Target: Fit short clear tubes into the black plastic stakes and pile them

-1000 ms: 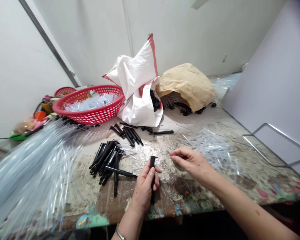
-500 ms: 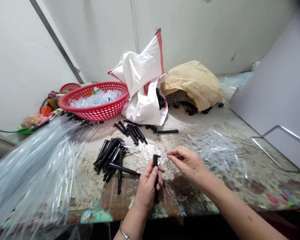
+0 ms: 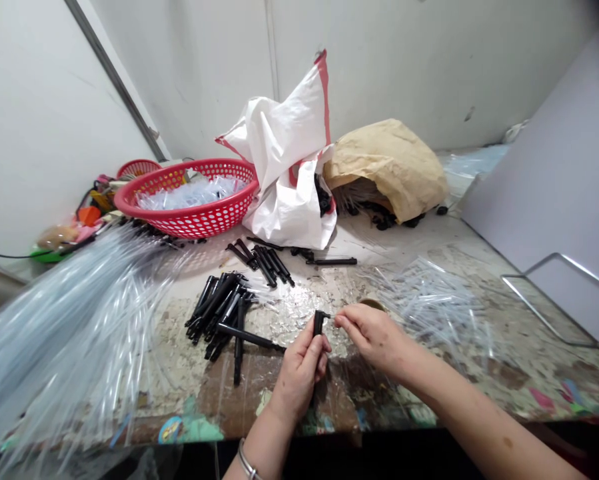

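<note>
My left hand [image 3: 300, 365] is wrapped round a black tube [image 3: 318, 323], held upright near the table's front edge. A small nozzle sticks out to the right from the tube's top. Just right of that nozzle, my right hand [image 3: 366, 331] pinches a thin clear tube, mostly hidden by the fingers. Left of my hands lies a pile of black tubes [image 3: 219, 308], with one black tube [image 3: 249, 336] across its front. Thin clear tubes [image 3: 436, 300] are heaped to the right of my right hand.
Long clear tubing [image 3: 74, 333] covers the left side. Behind stand a red basket [image 3: 194, 219] of clear pieces, a white sack [image 3: 289, 140] and a brown paper bag [image 3: 394, 157]. A bent metal rod [image 3: 534, 308] is at the right, and a brown round object [image 3: 373, 304] lies behind my right hand.
The black tube in my left hand has moved slightly right. My right fingers are closer to its nozzle, and less of the thin clear tube shows. The brown round object has come into view.
</note>
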The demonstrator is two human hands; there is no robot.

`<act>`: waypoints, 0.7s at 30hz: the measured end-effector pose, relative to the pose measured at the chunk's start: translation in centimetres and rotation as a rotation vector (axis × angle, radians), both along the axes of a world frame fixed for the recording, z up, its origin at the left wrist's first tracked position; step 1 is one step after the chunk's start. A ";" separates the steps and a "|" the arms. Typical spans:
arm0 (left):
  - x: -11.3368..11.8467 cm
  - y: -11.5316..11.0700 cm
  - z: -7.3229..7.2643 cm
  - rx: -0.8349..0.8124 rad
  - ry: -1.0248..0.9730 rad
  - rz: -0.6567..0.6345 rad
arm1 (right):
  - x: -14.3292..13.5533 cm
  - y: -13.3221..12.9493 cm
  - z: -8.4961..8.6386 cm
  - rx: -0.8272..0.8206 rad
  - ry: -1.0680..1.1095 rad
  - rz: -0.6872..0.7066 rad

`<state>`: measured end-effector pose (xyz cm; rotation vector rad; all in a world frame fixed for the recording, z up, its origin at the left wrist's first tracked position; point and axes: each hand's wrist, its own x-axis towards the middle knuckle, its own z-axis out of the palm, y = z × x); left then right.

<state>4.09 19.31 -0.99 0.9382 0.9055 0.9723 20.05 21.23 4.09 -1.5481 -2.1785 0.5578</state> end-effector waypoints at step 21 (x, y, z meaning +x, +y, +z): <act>-1.9 0.6 1.4 0.182 0.247 0.234 | -1.4 3.1 0.6 -0.125 0.310 -0.061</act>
